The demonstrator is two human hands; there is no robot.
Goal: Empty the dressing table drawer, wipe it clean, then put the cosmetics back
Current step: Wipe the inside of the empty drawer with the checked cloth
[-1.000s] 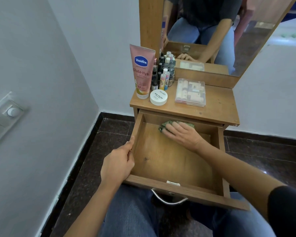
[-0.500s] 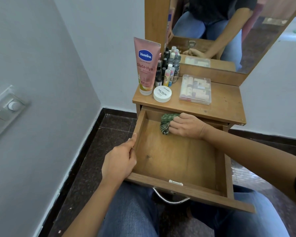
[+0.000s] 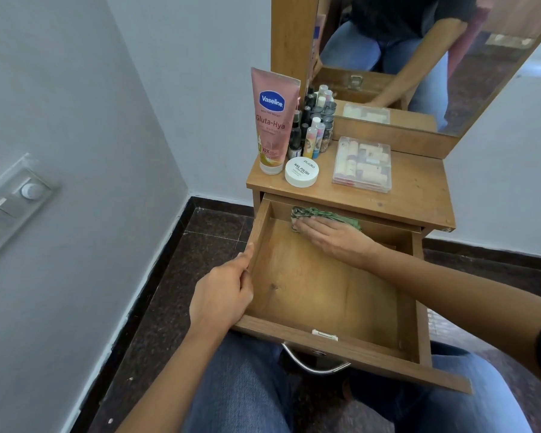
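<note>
**A dressing corner in a home**

This is a room in a home, in a corner set up for grooming. A small wooden desk stands against a plain painted wall, with a tall mirror fixed at its back. On top are a pink lotion tube, a cluster of small bottles, a white tub marked nail polish and a clear box of cosmetics. Its drawer is pulled out. The floor is dark speckled stone with dark skirting. A household switch panel with a round dial sits on the side wall.
</note>
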